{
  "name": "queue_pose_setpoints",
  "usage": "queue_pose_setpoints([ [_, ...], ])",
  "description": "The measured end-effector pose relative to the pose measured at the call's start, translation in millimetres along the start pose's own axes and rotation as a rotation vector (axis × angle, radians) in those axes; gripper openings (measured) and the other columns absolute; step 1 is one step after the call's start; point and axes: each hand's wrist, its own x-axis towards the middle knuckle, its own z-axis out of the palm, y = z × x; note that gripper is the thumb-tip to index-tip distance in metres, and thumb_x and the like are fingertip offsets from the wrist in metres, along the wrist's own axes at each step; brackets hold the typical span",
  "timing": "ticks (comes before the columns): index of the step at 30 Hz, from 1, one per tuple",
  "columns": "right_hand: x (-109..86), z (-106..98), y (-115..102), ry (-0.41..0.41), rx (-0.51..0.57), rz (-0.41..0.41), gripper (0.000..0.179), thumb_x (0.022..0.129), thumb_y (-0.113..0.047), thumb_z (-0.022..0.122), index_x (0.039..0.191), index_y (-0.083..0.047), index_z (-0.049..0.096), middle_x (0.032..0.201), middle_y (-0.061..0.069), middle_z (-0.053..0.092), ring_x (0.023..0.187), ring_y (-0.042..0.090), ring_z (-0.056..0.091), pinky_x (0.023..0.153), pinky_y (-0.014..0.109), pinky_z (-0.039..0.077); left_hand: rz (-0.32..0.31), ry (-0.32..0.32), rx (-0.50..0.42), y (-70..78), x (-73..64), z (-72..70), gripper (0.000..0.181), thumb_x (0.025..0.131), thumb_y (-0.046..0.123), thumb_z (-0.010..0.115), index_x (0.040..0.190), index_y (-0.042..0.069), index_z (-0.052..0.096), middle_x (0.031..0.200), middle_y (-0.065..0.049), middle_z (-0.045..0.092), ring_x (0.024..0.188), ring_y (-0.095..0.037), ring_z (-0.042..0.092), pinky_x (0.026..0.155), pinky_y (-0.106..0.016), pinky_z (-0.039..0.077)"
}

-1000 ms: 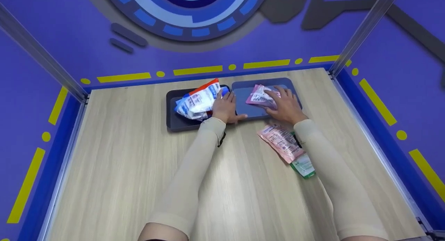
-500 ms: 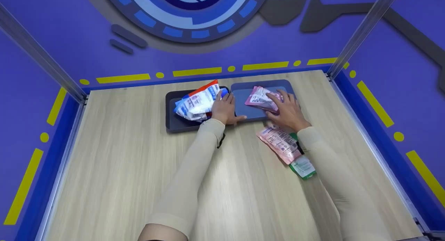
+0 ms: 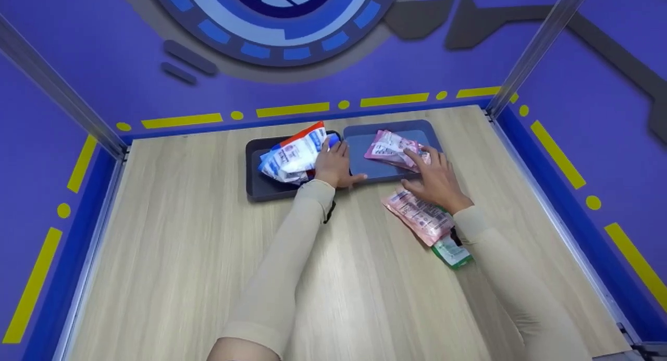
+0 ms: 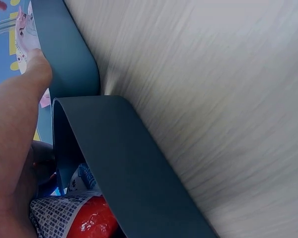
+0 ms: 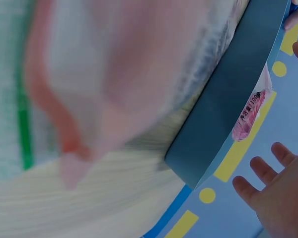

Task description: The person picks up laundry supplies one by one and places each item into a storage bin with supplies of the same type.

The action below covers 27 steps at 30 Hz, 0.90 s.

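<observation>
My left hand (image 3: 334,165) rests at the meeting edges of the two trays, its thumb out along the right tray's front rim. Under and beside its fingers, the black left tray (image 3: 260,194) holds a white and blue packet (image 3: 294,155) with a red edge, plus other packs partly hidden. In the blue-grey right tray (image 3: 357,142) lies a pink and white pouch (image 3: 391,147). My right hand (image 3: 437,181) is over that tray's front right corner, fingers spread, holding nothing. In the right wrist view its fingers (image 5: 263,171) stand apart from the pouch.
In front of the right tray, a pink pouch (image 3: 421,218) overlaps a green and white packet (image 3: 452,251) on the wooden table (image 3: 198,277). A purple-blue wall (image 3: 219,95) stands close behind the trays, and side walls flank the table.
My right hand has drawn back toward me and slightly right, off the pouch in the right tray. The pouch stays lying there. My left hand has stayed at the trays' edges.
</observation>
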Motion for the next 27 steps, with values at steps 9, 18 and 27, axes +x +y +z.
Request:
queue_pose_setpoints([
  [9,-27.3,4,2,0.012,0.007,-0.031,0.076,0.089,-0.048,0.073,0.156,-0.027,0.042,0.152,0.025,0.032,0.128,0.045,0.037,0.104,0.063,0.034,-0.001,0.012,-0.01,0.4,0.3,1.3,0.109,0.089,0.088,0.028,0.165,0.01,0.021,0.172,-0.005,0.016,0.158,-0.023,0.014,0.126,-0.05,-0.007],
  [18,-43.4,5,-2,0.045,-0.006,-0.094,0.078,0.087,-0.05,0.075,0.154,-0.024,0.045,0.147,0.027,0.039,0.127,0.048,0.04,0.099,0.065,0.037,-0.006,0.011,0.004,0.7,-1.6,1.4,0.109,0.09,0.088,0.025,0.165,0.009,0.017,0.172,-0.006,0.015,0.158,-0.022,0.013,0.126,-0.049,-0.007],
  [27,-55.6,0,-9,-0.1,-0.068,-0.055,0.084,0.084,-0.059,0.076,0.155,-0.027,0.044,0.151,0.027,0.035,0.135,0.05,0.036,0.1,0.066,0.037,-0.002,0.027,-0.013,1.0,-2.9,-0.1,0.109,0.09,0.088,0.028,0.165,0.01,0.02,0.172,-0.005,0.016,0.158,-0.022,0.014,0.126,-0.05,-0.007],
])
